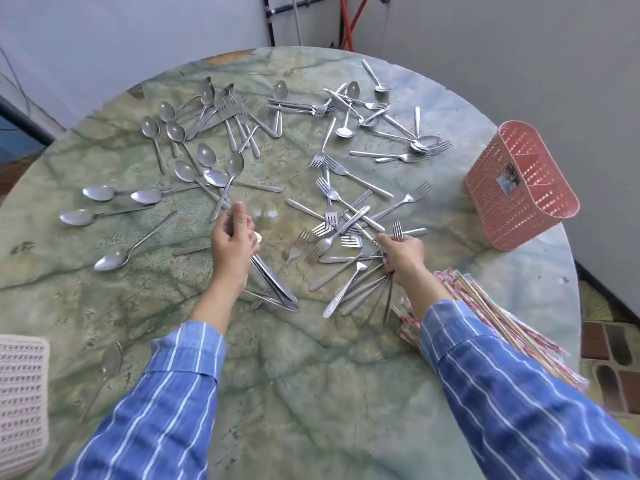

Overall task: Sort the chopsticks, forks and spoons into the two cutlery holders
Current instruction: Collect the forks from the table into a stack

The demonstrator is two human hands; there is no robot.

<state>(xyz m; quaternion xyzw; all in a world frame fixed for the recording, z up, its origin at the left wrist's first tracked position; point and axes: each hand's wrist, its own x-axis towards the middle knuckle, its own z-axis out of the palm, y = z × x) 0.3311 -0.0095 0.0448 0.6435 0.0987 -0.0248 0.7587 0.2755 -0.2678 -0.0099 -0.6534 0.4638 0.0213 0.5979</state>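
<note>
A bundle of metal handles is gripped in the left hand, fingers curled round it; whether these are spoons or forks cannot be told. A bunch of forks is clasped in the right hand, with the prongs pointing away and the handles fanned out below the wrist. Both hands are held over a round, green marbled table. Loose spoons are scattered mostly on its left half and loose forks mostly on its right. Wrapped chopsticks are piled at the near right edge, partly under the right sleeve. Grey walls and a tiled floor are seen beyond. A pink holder is set at the right edge, its dividers showing. A white holder is cut off at the near left; its contents are hidden.
</note>
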